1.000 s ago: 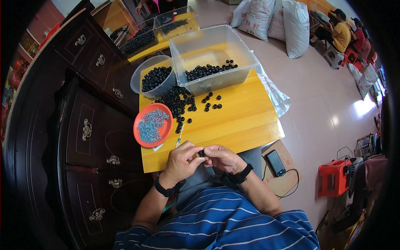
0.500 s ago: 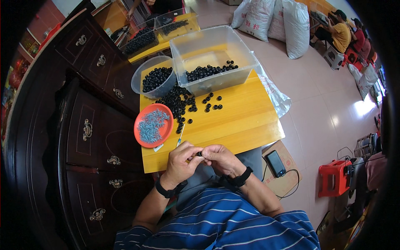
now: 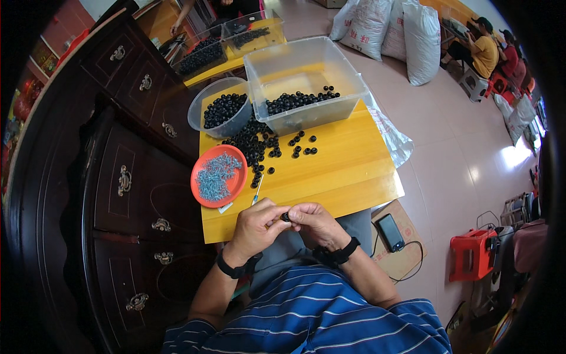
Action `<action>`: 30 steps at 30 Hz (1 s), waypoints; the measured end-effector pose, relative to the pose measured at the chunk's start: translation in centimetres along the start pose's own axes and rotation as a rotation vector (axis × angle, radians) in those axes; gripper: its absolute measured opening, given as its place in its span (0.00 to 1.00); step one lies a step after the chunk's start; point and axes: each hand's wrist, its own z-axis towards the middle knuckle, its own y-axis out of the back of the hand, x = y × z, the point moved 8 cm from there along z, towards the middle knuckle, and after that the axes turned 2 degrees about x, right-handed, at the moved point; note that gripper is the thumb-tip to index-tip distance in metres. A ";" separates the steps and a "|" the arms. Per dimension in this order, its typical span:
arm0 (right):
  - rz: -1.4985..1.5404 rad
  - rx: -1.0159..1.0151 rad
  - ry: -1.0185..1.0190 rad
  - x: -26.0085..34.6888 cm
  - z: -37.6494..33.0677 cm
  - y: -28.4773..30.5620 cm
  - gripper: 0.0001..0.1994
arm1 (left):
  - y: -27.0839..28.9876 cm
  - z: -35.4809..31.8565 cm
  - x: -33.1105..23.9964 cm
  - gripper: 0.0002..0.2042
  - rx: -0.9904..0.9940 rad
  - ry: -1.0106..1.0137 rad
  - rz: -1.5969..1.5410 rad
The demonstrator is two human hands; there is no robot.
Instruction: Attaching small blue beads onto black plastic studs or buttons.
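Observation:
Between my two hands, just over the table's near edge, is a small round black part (image 3: 286, 217). The fingers of my left hand (image 3: 257, 227) close on it from one side, and those of my right hand (image 3: 318, 225) pinch it from the other. Just beyond my left hand a thin screwdriver (image 3: 257, 193) lies on the yellow table (image 3: 348, 165). An orange-red plate (image 3: 239, 187) to its left holds many small bluish metal screws (image 3: 216, 177). Loose black round parts (image 3: 250, 141) are heaped behind the plate, with several scattered to the right.
At the table's back stand a round clear tub (image 3: 197, 109) and a large clear bin (image 3: 348, 97), both with black parts inside. A dark wooden cabinet (image 3: 141, 194) borders the left. A phone (image 3: 390, 232) lies on cardboard to the right, near a red stool (image 3: 471, 256). Other people sit farther off.
My hands stay nearly in place around the black part, with slight finger movement. The whole view has shifted a little.

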 end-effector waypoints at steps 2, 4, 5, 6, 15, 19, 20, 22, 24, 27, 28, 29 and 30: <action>-0.014 -0.017 0.012 0.1 0.0 -0.2 0.12 | 0.1 0.0 -0.7 0.14 -0.014 -0.073 0.142; -0.029 -0.036 0.026 0.1 0.1 -0.2 0.12 | 0.1 0.0 -0.9 0.14 -0.025 -0.077 0.183; -0.038 -0.051 0.033 0.1 0.1 0.0 0.12 | 0.1 0.0 -1.1 0.13 -0.035 -0.081 0.225; -0.047 -0.066 0.039 0.0 0.2 0.1 0.12 | 0.1 0.0 -1.3 0.13 -0.036 -0.082 0.225; -0.037 -0.028 0.026 -0.8 0.1 0.3 0.13 | 0.2 -0.3 -1.3 0.11 -0.037 -0.091 0.242; -0.018 0.027 0.060 -0.7 0.0 0.2 0.13 | 0.4 -0.3 -1.9 0.12 -0.059 -0.128 0.184; -0.013 0.049 0.065 -0.5 0.0 0.0 0.13 | 0.5 -0.3 -2.0 0.12 -0.068 -0.135 0.173; -0.007 0.073 0.070 -0.3 0.0 -0.2 0.13 | 0.6 -0.3 -2.1 0.12 -0.079 -0.142 0.172; -0.008 0.093 0.074 -0.1 0.0 -0.4 0.12 | 0.8 -0.3 -2.2 0.12 -0.090 -0.151 0.172; -0.014 0.094 0.059 0.0 0.1 -0.6 0.12 | 1.0 -0.3 -2.4 0.12 -0.095 -0.163 0.186; -0.016 0.100 0.059 0.0 0.1 -0.6 0.12 | 0.9 -0.3 -2.2 0.13 -0.086 -0.147 0.169; -0.016 0.072 0.049 -0.1 0.1 -0.4 0.11 | 0.9 -0.4 -2.0 0.14 -0.078 -0.132 0.153; -0.017 0.048 0.040 -0.2 0.1 -0.2 0.11 | 0.9 -0.4 -1.9 0.14 -0.088 -0.134 0.161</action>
